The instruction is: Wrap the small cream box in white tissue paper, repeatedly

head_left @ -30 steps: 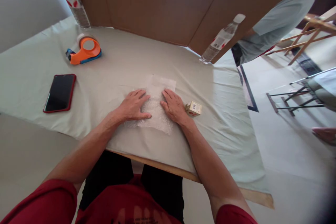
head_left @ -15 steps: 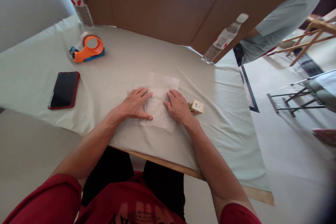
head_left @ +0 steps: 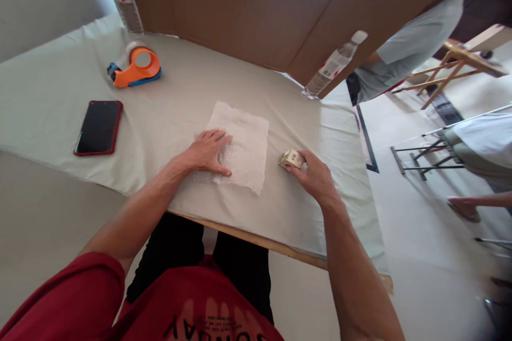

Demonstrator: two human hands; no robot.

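Note:
A sheet of clear bubble wrap (head_left: 247, 152) lies spread on the cloth-covered table. My left hand (head_left: 208, 153) rests on its left part, fingers spread and thumb apart. To the right of the sheet, my right hand (head_left: 314, 175) grips a small cream-coloured box (head_left: 292, 158) between thumb and fingers. A printed barcode shows on the box, which sits a short way from the wrap's right edge.
An orange and blue tape dispenser (head_left: 138, 68) and a dark phone with a red edge (head_left: 98, 128) lie at the left. Two water bottles (head_left: 125, 2) (head_left: 334, 66) stand against a brown cardboard panel (head_left: 240, 5). A person in a grey shirt (head_left: 416, 37) is behind the panel.
My right hand has left the bubble wrap, moved right and taken hold of the small box. The wrap's right part now lies uncovered and flatter. My left hand has stayed on the wrap.

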